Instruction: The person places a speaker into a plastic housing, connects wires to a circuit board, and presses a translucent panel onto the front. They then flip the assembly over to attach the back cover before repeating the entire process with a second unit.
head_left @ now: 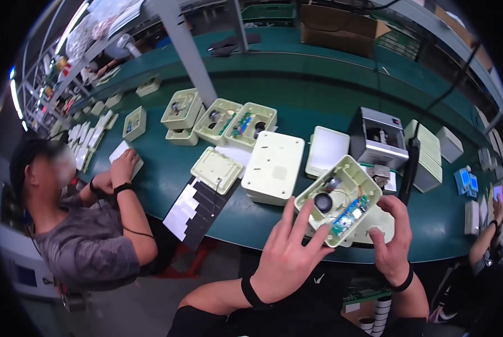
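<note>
A cream plastic housing [319,220] sits in front of me, tilted, its hollow side up. Inside are a round black speaker [322,203], a green circuit board [349,216] with a blue part, and thin red wires. My left hand [288,255] grips the housing's near left wall with fingers spread along it; its thumb is hidden. At the right corner, my right hand [394,241] is curved, thumb and fingers apart, fingertips close to or touching the rim. Beneath the housing and partly covered lies a cream plate [383,224].
A closed cream housing [274,163] stands left of my work. Behind it are open housings [217,121] with parts inside. A grey machine [378,137] and stacked housings [431,165] stand at the back right. On the left a co-worker [88,236] handles a white piece. A black-and-white sheet [187,216] overhangs the table edge.
</note>
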